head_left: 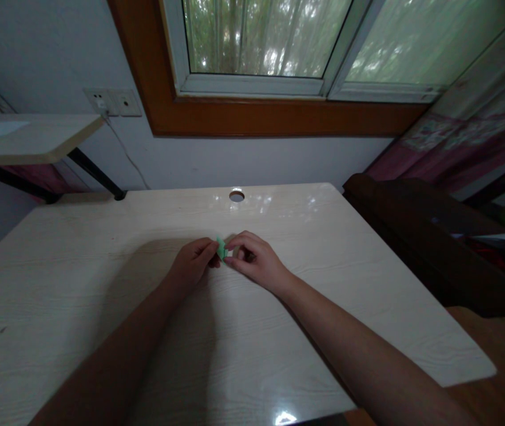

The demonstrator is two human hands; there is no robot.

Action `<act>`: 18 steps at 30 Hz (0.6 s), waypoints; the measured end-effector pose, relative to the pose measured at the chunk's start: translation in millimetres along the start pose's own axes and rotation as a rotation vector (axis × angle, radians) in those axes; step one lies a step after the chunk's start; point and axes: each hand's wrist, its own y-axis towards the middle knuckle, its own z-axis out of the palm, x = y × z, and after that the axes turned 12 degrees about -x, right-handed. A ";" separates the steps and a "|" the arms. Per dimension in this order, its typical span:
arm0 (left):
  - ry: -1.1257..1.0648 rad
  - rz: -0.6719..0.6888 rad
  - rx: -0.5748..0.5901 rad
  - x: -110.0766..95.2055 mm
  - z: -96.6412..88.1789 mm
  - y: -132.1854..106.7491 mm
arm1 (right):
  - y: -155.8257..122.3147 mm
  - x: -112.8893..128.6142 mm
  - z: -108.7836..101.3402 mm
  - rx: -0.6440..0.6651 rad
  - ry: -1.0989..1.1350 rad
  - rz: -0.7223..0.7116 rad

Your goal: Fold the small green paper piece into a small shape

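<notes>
A small green folded piece of paper [221, 249] sits between my two hands over the middle of a pale wooden desk [79, 284]. My left hand [193, 262] pinches its left side with curled fingers. My right hand [252, 260] grips its right side, fingers bent round it. Most of the paper is hidden by my fingertips.
A round cable hole [237, 195] lies near the desk's far edge. A wall socket [112, 102] with a cable and a shelf [30, 139] are at the left. A window [279, 41] is ahead, and dark wooden furniture [421, 236] and a curtain stand at the right.
</notes>
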 end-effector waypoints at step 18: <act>0.030 0.036 0.017 0.3 0.9 -0.9 | -0.2 2.9 -2.0 -0.001 -0.028 -0.020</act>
